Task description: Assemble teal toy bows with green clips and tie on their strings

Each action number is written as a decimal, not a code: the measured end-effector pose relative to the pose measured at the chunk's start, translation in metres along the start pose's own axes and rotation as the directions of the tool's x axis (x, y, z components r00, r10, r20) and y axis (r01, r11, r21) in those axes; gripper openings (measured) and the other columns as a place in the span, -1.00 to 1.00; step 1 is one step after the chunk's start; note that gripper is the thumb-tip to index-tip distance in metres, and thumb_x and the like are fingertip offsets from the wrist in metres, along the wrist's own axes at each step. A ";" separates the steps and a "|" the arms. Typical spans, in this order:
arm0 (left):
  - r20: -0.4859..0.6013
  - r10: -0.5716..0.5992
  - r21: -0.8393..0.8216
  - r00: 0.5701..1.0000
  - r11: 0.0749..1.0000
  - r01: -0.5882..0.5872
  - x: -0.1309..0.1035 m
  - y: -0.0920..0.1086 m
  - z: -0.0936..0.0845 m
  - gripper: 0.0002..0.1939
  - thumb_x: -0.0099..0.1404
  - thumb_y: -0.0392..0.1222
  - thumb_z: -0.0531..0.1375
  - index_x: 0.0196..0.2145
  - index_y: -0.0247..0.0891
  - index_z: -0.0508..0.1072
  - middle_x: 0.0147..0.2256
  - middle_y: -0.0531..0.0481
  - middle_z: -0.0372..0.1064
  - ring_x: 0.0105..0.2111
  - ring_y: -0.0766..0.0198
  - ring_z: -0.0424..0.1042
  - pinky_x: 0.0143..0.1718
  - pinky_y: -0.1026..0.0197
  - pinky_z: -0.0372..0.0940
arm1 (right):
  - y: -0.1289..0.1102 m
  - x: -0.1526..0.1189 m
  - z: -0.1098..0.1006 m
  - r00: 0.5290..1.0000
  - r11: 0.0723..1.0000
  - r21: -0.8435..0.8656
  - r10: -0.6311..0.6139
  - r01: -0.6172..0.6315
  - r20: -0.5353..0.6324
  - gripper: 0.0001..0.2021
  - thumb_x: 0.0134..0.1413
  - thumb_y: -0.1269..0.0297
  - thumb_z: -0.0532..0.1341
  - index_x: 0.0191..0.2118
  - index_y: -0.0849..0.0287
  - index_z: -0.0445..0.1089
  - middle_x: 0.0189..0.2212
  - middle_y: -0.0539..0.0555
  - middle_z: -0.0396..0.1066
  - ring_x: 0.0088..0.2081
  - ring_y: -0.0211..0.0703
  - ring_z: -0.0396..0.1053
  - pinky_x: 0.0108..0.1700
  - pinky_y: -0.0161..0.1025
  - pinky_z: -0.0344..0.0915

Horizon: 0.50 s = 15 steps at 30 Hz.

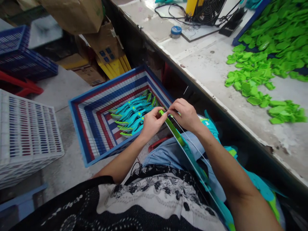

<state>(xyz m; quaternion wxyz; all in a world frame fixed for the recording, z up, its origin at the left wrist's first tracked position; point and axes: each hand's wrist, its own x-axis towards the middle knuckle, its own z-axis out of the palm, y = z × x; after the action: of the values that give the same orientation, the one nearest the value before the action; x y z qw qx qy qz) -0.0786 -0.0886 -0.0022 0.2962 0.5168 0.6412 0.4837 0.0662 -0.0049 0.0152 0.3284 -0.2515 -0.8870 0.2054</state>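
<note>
Printed shirt point(144, 199): black and white, floral, filled the lower part of the view, nearest the camera.
Jeans point(158, 154): light blue denim over the lap, just beyond the shirt hem.
Toy bow point(189, 155): long, slim plastic, mostly teal, with a lime-green section towards the far end and a bright lime tip; it slanted across the lap, its near end down by the right arm, its far tip raised up between the fingers, narrow edge towards the camera.
White string point(191, 140): thin, pale and nearly straight, ran down from the fingers along the right of the bow, a little apart from it.
Right hand point(184, 112): narrow, thumb and forefinger pinched on the string's upper end, close against the tip; the exact hold was hidden by the fingers.
Left hand point(152, 123): narrow, thumb and fingers closed on the lime tip, steadying the bow.
Teal-and-lime pieces point(258, 183): lay to the right of the lap, partly behind the right arm.
Striped basket point(80, 141): blue-rimmed, banded red, white and blue, beyond the left arm; similar bows point(136, 114) lay inside, side by side.
White crate point(31, 134): slotted plastic, left of the basket.
Workbench point(190, 56): pale, scuffed, along the right, bearing loose lime-green plastic parts point(255, 81), a blue-lidded tub point(176, 31) and a black fan point(209, 11).
Cardboard boxes point(74, 16): stacked farthest off, past the basket.
</note>
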 end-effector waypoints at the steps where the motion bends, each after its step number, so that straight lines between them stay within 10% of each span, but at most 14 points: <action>1: -0.006 0.030 -0.023 1.000 0.999 -0.030 -0.001 0.001 0.001 -0.86 0.20 -0.15 0.18 -0.31 -0.24 0.43 -0.39 0.03 0.35 -0.36 0.31 0.32 -0.35 0.31 0.18 | 0.011 0.002 -0.007 0.999 0.999 -0.030 0.021 -0.022 -0.027 -0.86 0.14 0.32 0.17 -0.44 0.16 0.35 -0.45 0.03 0.32 -0.32 -0.19 0.27 -0.26 -0.21 0.23; 3: -0.024 0.095 -0.074 0.995 0.993 -0.096 -0.005 0.004 0.001 -0.88 0.24 -0.19 0.13 -0.29 -0.21 0.43 -0.25 -0.03 0.37 -0.21 0.25 0.34 -0.18 0.25 0.22 | 0.038 0.009 -0.026 0.971 0.984 -0.072 0.149 -0.165 -0.189 -0.86 0.10 0.33 0.19 -0.47 0.17 0.34 -0.48 0.02 0.31 -0.37 -0.22 0.25 -0.28 -0.23 0.21; 7: 0.134 0.135 -0.154 0.982 0.981 -0.114 -0.005 0.013 0.003 -0.86 0.22 -0.20 0.13 -0.37 -0.18 0.50 -0.31 -0.05 0.37 -0.19 0.18 0.33 -0.04 0.14 0.18 | 0.062 0.019 -0.058 0.658 0.867 0.031 0.399 -0.497 -0.638 -0.89 0.05 0.38 0.21 -0.47 0.24 0.32 -0.50 0.04 0.30 -0.43 -0.27 0.23 -0.36 -0.26 0.19; 8: 0.181 0.101 -0.191 0.978 0.979 -0.065 -0.001 0.015 0.003 -0.86 0.20 -0.17 0.16 -0.39 -0.19 0.52 -0.32 -0.06 0.38 -0.20 0.17 0.33 -0.05 0.13 0.19 | 0.053 0.019 -0.056 0.642 0.874 0.061 0.400 -0.482 -0.654 -0.89 0.06 0.37 0.20 -0.45 0.24 0.32 -0.50 0.04 0.31 -0.43 -0.27 0.24 -0.36 -0.27 0.20; 11: 0.296 -0.109 -0.409 0.949 0.883 0.229 0.020 0.024 0.003 -0.74 0.15 0.00 0.20 -0.37 -0.25 0.53 -0.31 -0.09 0.41 -0.23 0.18 0.36 -0.14 0.14 0.25 | 0.003 0.007 -0.027 0.826 0.957 0.068 0.277 -0.280 -0.492 -0.87 0.15 0.31 0.15 -0.40 0.18 0.33 -0.45 0.03 0.33 -0.37 -0.24 0.29 -0.29 -0.24 0.26; 15: 0.327 -0.219 -0.468 0.919 0.808 0.359 0.048 0.037 -0.009 -0.79 0.01 -0.10 0.30 -0.45 -0.32 0.47 -0.42 -0.02 0.41 -0.38 0.30 0.36 -0.34 0.26 0.26 | -0.044 -0.014 0.023 0.898 0.982 0.077 0.188 -0.171 -0.397 -0.86 0.18 0.31 0.13 -0.41 0.13 0.29 -0.42 0.04 0.31 -0.28 -0.16 0.29 -0.21 -0.17 0.28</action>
<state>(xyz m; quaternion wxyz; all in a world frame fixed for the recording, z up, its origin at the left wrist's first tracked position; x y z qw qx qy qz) -0.0867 -0.0462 0.0409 0.5757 0.3713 0.5143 0.5160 0.0456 -0.0524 0.0154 0.4884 -0.3623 -0.7691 0.1965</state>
